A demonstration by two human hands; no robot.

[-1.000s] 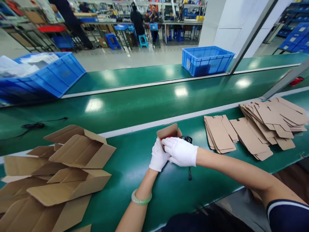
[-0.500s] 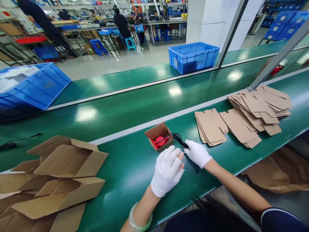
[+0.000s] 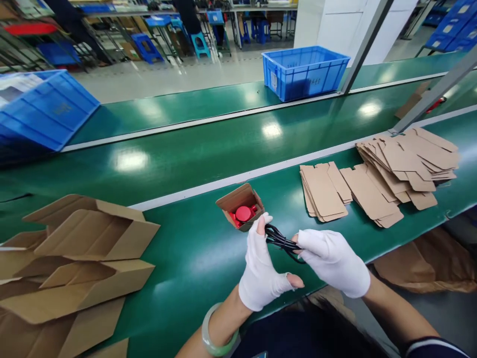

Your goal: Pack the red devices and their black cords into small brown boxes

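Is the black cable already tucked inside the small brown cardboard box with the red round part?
No, the black cable is held between the left hand and right hand, outside the small brown cardboard box.

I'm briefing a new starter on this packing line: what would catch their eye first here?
Two white-gloved hands, left hand and right hand, hold a bundled black cable between them over the green bench. Just beyond sits a small open carton with a red part inside. Flat cardboard blanks are stacked to the right.
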